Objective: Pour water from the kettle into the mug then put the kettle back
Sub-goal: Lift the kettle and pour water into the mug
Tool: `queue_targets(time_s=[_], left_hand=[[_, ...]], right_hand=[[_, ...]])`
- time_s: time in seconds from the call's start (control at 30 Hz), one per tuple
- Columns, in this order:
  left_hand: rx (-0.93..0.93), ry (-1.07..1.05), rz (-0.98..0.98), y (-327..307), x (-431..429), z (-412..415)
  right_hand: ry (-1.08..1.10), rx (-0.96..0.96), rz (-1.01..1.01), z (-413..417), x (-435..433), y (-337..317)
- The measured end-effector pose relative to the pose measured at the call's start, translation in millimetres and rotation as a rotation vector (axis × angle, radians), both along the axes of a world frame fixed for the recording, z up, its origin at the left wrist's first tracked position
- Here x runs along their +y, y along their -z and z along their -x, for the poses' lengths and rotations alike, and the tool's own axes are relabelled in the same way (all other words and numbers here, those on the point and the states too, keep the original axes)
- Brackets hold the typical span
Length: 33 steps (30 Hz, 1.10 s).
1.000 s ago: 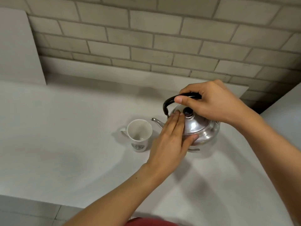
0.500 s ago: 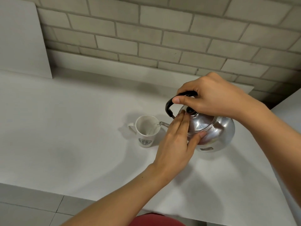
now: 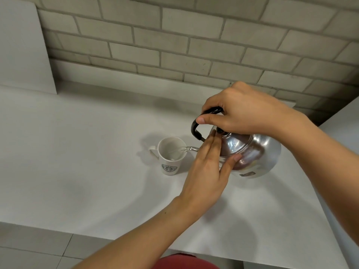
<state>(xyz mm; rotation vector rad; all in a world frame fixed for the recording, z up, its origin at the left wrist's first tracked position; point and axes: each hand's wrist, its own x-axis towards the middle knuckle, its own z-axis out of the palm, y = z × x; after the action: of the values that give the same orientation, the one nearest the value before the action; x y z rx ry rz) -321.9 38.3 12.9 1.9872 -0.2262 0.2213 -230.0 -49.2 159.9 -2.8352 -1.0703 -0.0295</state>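
Over the mug [image 3: 171,155], right hand [image 3: 246,111] grips the tilted kettle [image 3: 252,152]; left hand [image 3: 207,167] flat, steadying its lid.

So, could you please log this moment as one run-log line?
phase: pouring | right hand: grips kettle handle, tilted | left hand: flat on lid | spout over mug | water entering

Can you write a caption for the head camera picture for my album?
Right hand tips kettle, water streaming into mug; left hand steadies the lid.
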Motion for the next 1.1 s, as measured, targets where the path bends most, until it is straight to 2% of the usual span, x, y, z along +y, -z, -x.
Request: queue_targets(time_s=[0.83, 1.1], left_hand=[[-0.08, -0.039, 0.09, 0.2, -1.2, -7.2], [-0.056, -0.027, 0.119, -1.8, 0.3, -7.3]], right_hand=[[-0.034, -0.025, 0.118, 2.9, 16.4, -19.6], [-0.039, -0.027, 0.157, 2.2, 23.9, -22.0]])
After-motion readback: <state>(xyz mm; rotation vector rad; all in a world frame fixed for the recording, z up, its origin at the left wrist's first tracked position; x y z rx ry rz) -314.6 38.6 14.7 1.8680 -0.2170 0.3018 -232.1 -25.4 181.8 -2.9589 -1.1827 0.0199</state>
